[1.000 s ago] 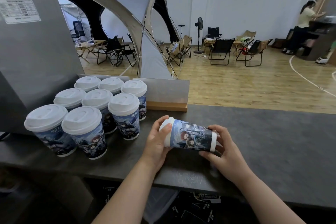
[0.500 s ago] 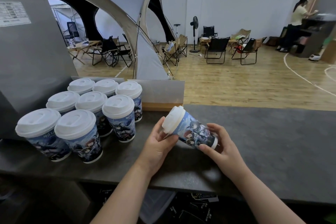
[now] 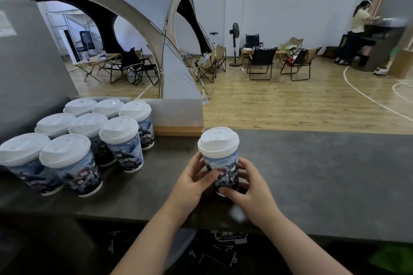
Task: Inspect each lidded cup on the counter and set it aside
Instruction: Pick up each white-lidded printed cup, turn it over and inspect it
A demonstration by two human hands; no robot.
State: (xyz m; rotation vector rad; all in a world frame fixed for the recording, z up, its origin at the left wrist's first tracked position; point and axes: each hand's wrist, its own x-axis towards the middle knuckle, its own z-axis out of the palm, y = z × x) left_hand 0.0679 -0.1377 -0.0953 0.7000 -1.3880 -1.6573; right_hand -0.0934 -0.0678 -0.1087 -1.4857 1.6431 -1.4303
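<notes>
I see both hands curled round one cup [image 3: 220, 163]: left hand [image 3: 192, 177] on its left side, right hand [image 3: 253, 188] low on its right, thumb across the base. It stands upright, lid [image 3: 218, 140] fitted, mid-counter [image 3: 312, 174]. Eight lidded cups [image 3: 121, 140] cluster apart, left.

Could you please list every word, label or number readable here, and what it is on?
No text is legible.
White label on the grey panel: too blurred.
Artwork on the held white-lidded blue paper cup: no readable lettering.
Faint lettering on the grouped white-lidded cups: too blurred.
White print on black packets below the counter: too small.
</notes>
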